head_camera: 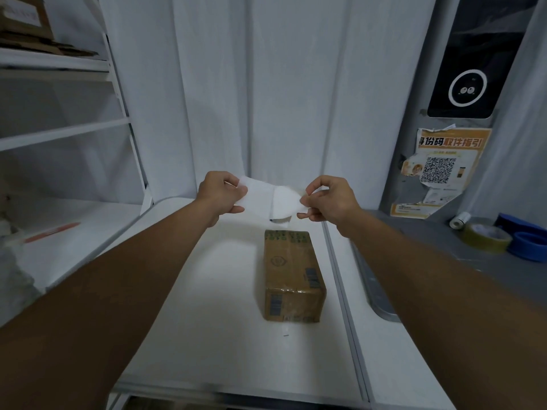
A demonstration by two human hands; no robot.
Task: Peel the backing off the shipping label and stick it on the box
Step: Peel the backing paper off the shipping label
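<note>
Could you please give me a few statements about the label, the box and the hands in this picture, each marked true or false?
1. Both hands hold the white label in the air above the table. True.
2. The label is already stuck on the cardboard box. False: it is held up, apart from the box.
3. The left hand grips the label's left edge, and the right hand pinches its right edge. True.
4. The box lies on the grey counter beside the tape rolls. False: it lies on the white table; the tape rolls are on the grey counter to the right.
5. The box stands open with its flaps up. False: it is closed.
</note>
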